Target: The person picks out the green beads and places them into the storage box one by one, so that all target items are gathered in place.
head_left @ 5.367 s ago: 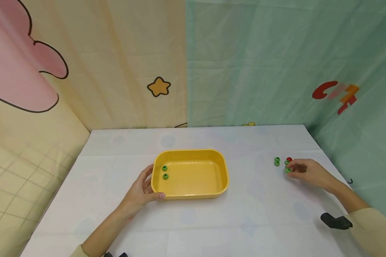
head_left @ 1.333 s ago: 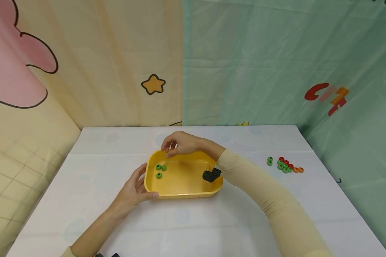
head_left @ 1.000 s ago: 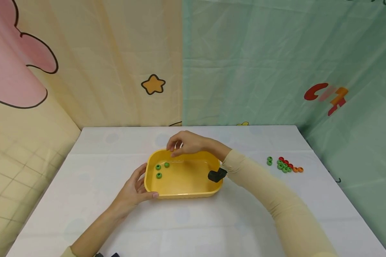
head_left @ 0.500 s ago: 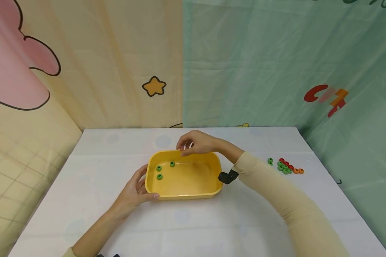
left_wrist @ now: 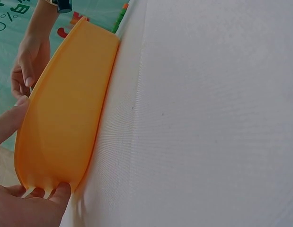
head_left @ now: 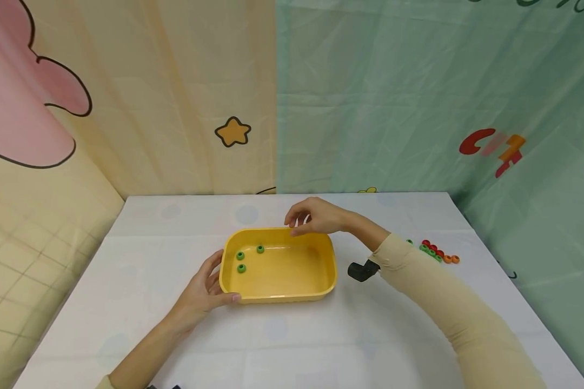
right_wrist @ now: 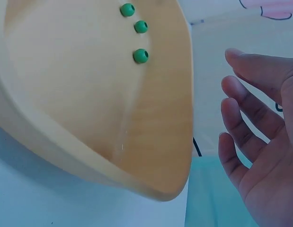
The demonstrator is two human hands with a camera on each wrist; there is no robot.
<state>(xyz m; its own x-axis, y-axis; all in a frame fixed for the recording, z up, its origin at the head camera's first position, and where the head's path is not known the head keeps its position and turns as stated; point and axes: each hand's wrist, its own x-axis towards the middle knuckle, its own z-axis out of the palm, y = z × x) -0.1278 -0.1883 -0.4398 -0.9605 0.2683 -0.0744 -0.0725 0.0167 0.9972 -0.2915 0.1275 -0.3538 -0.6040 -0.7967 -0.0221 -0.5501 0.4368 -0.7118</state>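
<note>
My left hand (head_left: pixel 201 289) holds the left end of a yellow plastic tray (head_left: pixel 294 281). Its thumb lies at the near rim and the other fingers curl around the outer wall, as the left wrist view shows. Inside, near the tray's left end, sit three green beads (head_left: pixel 260 249) with holes through them. Above the far rim hovers my right hand (head_left: pixel 318 215), fingers loosely bent. The right wrist view shows a gap between thumb and fingers of that right hand (right_wrist: pixel 264 113), with nothing held there.
To the right on the white-covered table (head_left: pixel 292 346) lies a cluster of red beads (head_left: pixel 433 247), green beads (head_left: pixel 430 252) and orange beads (head_left: pixel 451 259). My right sleeve (head_left: pixel 433 292) partly hides it. Patterned curtains (head_left: pixel 370 108) stand behind the table.
Earlier my right hand was at the bead cluster with a green bead; now a third green bead lies in the tray. Lately that hand has slid rightward along the far rim. The left hand keeps its hold.
</note>
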